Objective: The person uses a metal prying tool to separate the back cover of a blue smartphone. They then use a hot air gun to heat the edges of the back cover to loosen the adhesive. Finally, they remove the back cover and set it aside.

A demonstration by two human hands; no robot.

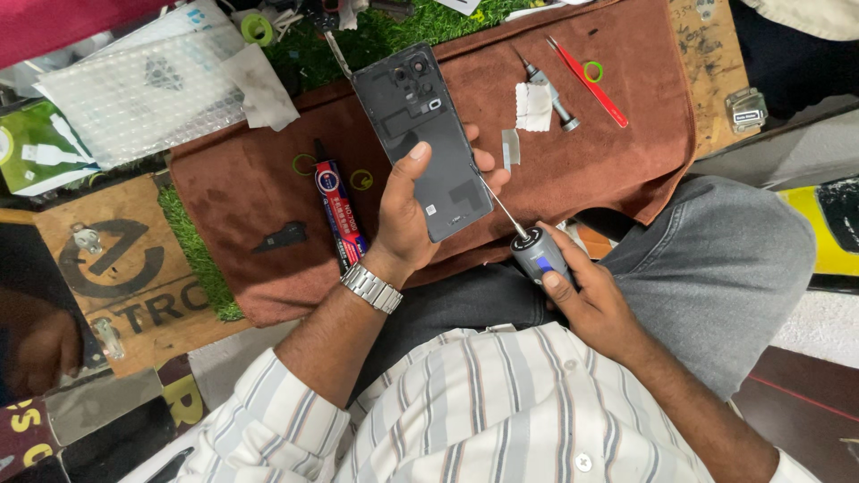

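Head view: I look straight down at my two hands over a brown cloth [268, 192] spread on the bench.
Left hand [413, 210]: closed around a dark phone [422, 139] with its back cover off — thumb across the face I see, fingers wrapped round the right edge.
Phone: held just above the cloth, tilted, camera end pointing away from me, inner plate facing up.
Right hand [591, 304]: clamped around the grey handle of a small electric screwdriver [535, 252], thumb along its side.
Screwdriver tip: the thin bit reaches up-left to the phone's lower right edge, beside my left fingertips; I cannot tell whether it sits in a screw.
Wrist: a metal watch [370, 287] on the left arm.
Glue tube [340, 215]: red and blue with a black nozzle, lying on the cloth just left of my left hand.
Small black part [282, 237]: on the cloth, further left.
Red tweezers [588, 82]: far side of the cloth, next to a second screwdriver [548, 89] and a white scrap [534, 107].
Green ring [593, 71]: touching the tweezers.
Bubble wrap [148, 94]: off the cloth, top left — well apart from both hands.
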